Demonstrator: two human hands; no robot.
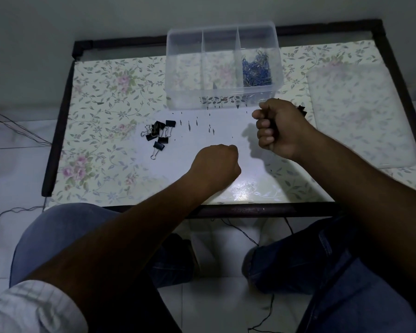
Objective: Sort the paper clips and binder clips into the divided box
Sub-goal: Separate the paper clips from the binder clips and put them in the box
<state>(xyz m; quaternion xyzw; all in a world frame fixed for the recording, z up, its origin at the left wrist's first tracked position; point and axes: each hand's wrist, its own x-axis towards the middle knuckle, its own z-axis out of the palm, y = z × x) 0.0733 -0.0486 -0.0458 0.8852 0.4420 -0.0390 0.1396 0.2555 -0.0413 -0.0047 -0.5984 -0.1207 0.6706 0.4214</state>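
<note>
Head | clear plastic divided box [222, 68] | black binder clips [157, 137] | glossy floral table [101, 131]

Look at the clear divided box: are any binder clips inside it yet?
No: the divided box holds only blue paper clips in its right compartment, while the black binder clips lie on the table.

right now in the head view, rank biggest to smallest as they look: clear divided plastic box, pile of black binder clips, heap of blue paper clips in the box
1. Clear divided plastic box, by far the largest.
2. and 3. Pile of black binder clips and heap of blue paper clips look alike in spread; too close to rank.
</note>
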